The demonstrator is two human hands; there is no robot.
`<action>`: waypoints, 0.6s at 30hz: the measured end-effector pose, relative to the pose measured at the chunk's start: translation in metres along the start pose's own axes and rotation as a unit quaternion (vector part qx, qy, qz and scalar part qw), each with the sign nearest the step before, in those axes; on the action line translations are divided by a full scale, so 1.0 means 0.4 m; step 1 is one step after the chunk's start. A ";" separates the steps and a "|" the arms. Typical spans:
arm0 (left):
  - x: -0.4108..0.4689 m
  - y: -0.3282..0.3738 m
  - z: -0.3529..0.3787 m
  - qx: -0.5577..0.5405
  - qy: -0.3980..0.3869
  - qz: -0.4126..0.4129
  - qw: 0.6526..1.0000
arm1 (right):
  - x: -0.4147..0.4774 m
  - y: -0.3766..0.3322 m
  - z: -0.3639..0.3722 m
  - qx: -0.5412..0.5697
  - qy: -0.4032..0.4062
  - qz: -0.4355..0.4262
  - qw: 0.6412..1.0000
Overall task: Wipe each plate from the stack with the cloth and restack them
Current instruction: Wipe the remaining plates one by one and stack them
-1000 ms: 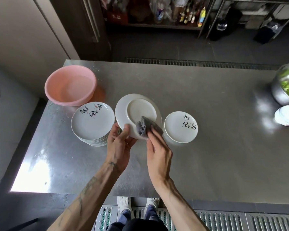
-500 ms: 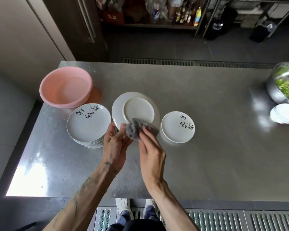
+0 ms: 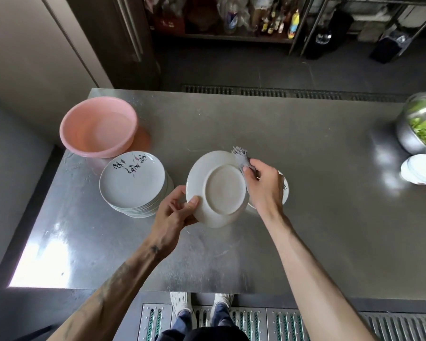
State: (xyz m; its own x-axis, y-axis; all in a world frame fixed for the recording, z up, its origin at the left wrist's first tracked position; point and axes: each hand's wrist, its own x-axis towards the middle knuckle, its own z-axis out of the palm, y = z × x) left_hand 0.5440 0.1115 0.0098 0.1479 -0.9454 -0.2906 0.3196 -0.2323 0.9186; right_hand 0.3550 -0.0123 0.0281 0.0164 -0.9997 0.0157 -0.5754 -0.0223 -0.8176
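One plate (image 3: 225,190) upside down, held above the table (image 3: 317,230), stack (image 3: 133,180) just to its left.
Glazed ceramic looks stiff, slick and breakable, so grip at the rim; left hand (image 3: 172,212) pinches the near rim, thumb on the underside. Right hand (image 3: 266,185) fingers are curled round the soft cloth (image 3: 241,159), at the plate's far-right edge.
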 end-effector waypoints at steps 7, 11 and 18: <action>0.033 0.013 0.017 0.258 -0.089 0.108 0.956 | 0.067 0.035 -0.054 0.002 -0.069 0.047 0.997; 0.066 0.005 0.037 0.529 -0.078 0.224 0.815 | 0.093 0.073 -0.092 0.067 -0.087 0.137 0.984; 0.105 0.003 0.097 0.667 -0.118 0.295 0.674 | 0.121 0.141 -0.152 0.170 -0.127 0.268 0.940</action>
State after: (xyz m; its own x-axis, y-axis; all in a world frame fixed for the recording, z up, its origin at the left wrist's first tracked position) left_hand 0.5144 0.0625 0.0089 -0.3211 -0.9372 0.1366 -0.8790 0.3486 0.3255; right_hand 0.2736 -0.0623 0.0179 0.0190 -0.8330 -0.5530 -0.2630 0.5295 -0.8065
